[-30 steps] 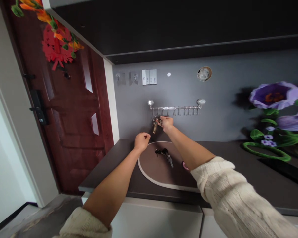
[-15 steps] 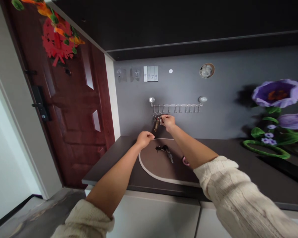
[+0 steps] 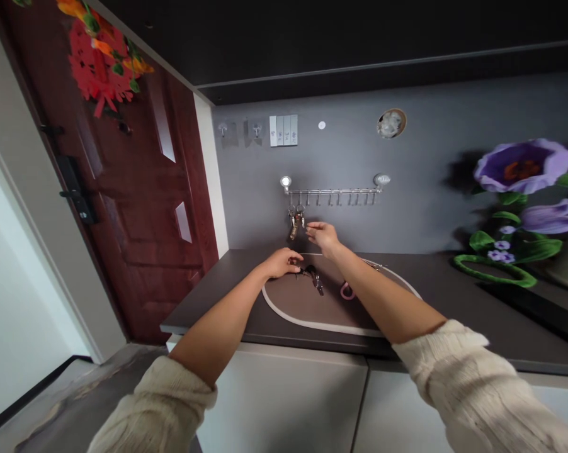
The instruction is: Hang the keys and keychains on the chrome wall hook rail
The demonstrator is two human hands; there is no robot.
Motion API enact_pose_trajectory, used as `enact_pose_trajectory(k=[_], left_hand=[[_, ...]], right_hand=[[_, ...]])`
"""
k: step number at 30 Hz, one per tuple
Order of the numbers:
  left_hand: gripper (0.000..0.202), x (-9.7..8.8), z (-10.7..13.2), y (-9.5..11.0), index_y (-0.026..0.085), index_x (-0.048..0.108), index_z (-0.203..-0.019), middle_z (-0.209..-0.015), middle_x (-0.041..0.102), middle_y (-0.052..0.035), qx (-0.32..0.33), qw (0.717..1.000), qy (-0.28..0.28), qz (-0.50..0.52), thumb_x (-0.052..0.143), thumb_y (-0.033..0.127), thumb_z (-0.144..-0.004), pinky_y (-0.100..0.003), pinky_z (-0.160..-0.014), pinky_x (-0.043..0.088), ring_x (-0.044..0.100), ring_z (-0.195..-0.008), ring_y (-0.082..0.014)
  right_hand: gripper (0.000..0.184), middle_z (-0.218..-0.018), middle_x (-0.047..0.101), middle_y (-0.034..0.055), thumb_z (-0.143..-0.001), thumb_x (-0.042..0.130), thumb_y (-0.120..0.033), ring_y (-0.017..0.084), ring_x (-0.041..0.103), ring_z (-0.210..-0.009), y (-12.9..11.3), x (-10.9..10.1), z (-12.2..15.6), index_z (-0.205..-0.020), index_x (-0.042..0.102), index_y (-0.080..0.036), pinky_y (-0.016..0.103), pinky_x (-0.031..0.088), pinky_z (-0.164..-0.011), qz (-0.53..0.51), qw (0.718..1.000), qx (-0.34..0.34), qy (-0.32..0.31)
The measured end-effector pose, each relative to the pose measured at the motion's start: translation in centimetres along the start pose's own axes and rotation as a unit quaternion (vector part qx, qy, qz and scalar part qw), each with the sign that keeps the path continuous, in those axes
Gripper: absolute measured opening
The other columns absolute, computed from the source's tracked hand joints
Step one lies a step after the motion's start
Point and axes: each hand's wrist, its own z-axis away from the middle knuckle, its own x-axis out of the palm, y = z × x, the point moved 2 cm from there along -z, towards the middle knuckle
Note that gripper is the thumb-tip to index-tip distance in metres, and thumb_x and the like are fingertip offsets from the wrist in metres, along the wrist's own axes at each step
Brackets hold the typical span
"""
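Observation:
Two key rings with keys [image 3: 294, 221] hang at the left end of a metal hook rail [image 3: 334, 191] on the grey wall; one bears a brownish fob. My right hand [image 3: 324, 238] is just to their right, apart from them, its fingers loosely bent with nothing seen in them. Low over the brown mat [image 3: 284, 305], my left hand [image 3: 281, 262] has its thumb and fingers parted at the left end of a dark bunch of keys [image 3: 316, 281]. Whether it touches the bunch is hard to tell. A pink ring [image 3: 347, 290] lies near my right forearm.
A black shelf [image 3: 359, 38] overhangs the dark counter [image 3: 435, 283]. Purple artificial flowers [image 3: 524, 167] stand at the right. At the left is a red-brown door [image 3: 170, 264]. Labelled grey switches [image 3: 283, 130] and clear hooks [image 3: 256, 130] are on the wall.
My right hand has let go of the hanging keys and drawn slightly right. My left hand has come down to the keys on the mat. The view has tilted slightly downward.

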Motion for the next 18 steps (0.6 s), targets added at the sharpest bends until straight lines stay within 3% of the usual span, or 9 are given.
enact_pose_trajectory(k=[7,14,18], left_hand=[[0.022,0.2,0.1,0.1,0.024,0.067,-0.085,-0.083,0.060,-0.0038,0.055,0.996,-0.040,-0.065,0.061,0.020,-0.064,-0.026,-0.082,0.035,0.051,-0.086,-0.0162],[0.018,-0.3,0.2,0.3,0.021,0.067,-0.077,-0.076,0.061,-0.0019,0.016,0.997,-0.031,-0.067,0.061,0.017,-0.061,-0.023,-0.070,0.038,0.052,-0.074,-0.0138],[0.017,-0.5,0.2,-0.2,0.020,0.067,-0.074,-0.072,0.064,-0.0005,0.036,0.998,-0.031,-0.046,0.057,0.012,-0.063,-0.021,-0.066,0.038,0.054,-0.068,-0.0123]], right_hand=[[0.014,-0.070,0.058,0.0017,-0.062,0.055,-0.006,0.008,0.051,-0.061,1.3,-1.5,2.0,-0.073,0.058,-0.014,0.020,0.042,-0.057,0.017,1.000,-0.005,-0.010],[0.015,-0.068,0.058,0.0018,-0.061,0.058,-0.010,0.008,0.051,-0.059,2.3,-1.9,2.6,-0.075,0.059,-0.014,0.019,0.040,-0.054,0.012,0.999,-0.014,-0.035],[0.013,-0.065,0.057,0.0010,-0.060,0.059,-0.012,0.008,0.050,-0.059,2.6,-1.7,2.5,-0.073,0.058,-0.014,0.020,0.039,-0.054,0.027,0.998,-0.030,-0.048]])
